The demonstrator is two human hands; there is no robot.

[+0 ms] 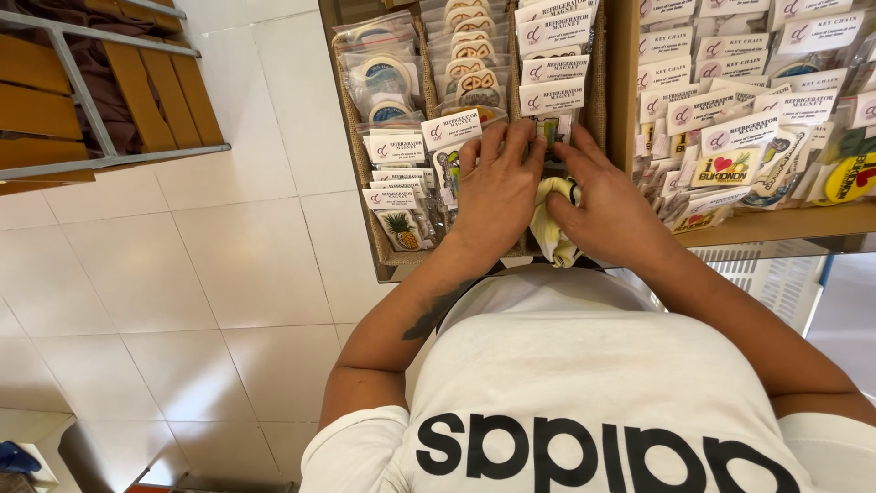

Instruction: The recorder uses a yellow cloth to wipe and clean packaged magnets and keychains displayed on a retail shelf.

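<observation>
The packets could be knocked out of their rows, in all likelihood, if the hands were drawn back carelessly: the bagged magnets (pixel 453 151) stand crowded on edge in the basket tray (pixel 379 251), and the fingers are pushed in among them. The yellow cloth (pixel 550 228) could also be let slip over the near edge of the tray, since it hangs there only loosely.

The left hand (pixel 497 192) is laid flat, fingers spread over the packets, nothing seen closed in its grip. The right hand (pixel 607 210) is pressed beside it, its thumb held against the cloth; whether the cloth is truly pinched cannot be told. The cloth is lodged between the two hands, at their near side.
</observation>
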